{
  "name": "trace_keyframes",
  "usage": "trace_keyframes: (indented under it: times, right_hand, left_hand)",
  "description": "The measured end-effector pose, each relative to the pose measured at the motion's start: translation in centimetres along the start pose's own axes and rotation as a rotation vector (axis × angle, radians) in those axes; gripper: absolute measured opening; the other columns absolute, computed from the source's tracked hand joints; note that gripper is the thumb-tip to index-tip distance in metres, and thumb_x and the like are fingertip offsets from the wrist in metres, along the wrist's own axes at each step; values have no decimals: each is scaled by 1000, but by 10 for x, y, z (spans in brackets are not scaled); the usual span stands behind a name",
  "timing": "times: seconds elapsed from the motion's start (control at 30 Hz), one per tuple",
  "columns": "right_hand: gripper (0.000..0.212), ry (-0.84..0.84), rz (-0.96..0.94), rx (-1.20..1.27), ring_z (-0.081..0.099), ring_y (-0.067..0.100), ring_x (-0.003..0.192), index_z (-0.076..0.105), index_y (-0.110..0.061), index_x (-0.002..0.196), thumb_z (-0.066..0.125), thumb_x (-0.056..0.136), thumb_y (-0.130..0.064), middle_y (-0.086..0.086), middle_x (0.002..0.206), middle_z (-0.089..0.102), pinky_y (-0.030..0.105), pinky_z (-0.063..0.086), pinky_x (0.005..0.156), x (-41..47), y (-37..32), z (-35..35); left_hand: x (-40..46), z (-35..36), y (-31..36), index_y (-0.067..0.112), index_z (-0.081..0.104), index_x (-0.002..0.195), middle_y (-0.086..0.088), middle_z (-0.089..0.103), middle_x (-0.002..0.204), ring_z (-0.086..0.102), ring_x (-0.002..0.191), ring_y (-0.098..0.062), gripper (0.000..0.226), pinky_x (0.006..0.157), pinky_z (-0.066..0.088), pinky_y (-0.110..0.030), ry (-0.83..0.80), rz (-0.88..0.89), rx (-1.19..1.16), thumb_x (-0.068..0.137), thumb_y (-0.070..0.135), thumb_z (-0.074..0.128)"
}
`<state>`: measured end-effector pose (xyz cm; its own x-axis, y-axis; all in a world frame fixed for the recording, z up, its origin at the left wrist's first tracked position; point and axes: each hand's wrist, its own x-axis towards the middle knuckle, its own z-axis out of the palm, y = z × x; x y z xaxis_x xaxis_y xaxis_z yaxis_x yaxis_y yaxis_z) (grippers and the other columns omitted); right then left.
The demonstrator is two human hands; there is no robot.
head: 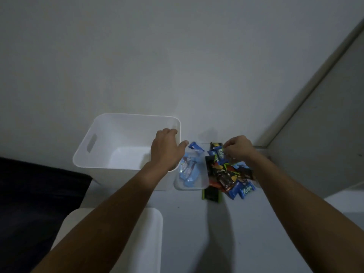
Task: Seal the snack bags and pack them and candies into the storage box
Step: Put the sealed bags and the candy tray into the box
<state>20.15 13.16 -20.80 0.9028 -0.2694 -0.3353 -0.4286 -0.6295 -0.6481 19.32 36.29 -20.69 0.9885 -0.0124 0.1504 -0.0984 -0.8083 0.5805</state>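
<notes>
A white storage box (102, 142) with a cut-out handle stands open on the white surface, nothing visible inside. My left hand (167, 148) rests over its right rim, fingers on the wall and thumb spread toward the candies. Right of the box lies a clear snack bag (194, 174) with blue-wrapped pieces inside. Beside it is a pile of wrapped candies (228, 174) in blue, black and green wrappers. My right hand (237, 148) is at the far end of the pile, fingers pinched on a blue-and-green candy wrapper (220, 153).
A white lid (145, 233) lies flat at the front, under my left forearm. A dark cloth surface (29, 194) fills the left side. A plain wall rises behind the box, and a wall corner with a ledge (295, 119) closes the right.
</notes>
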Motion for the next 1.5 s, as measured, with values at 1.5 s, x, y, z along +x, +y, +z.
trace_keyframes:
  times: [1.5]
  right_hand:
    - [14,95,152,286,67,32,79,65,5,83,60,76,-6,15,77,62,33,53,54,36,110,-14]
  left_hand:
    - [-34,154,107,2,47,114,-14,59,102,60,92,-27,25,80,52,-39,-98,-586,-488,89,8,48]
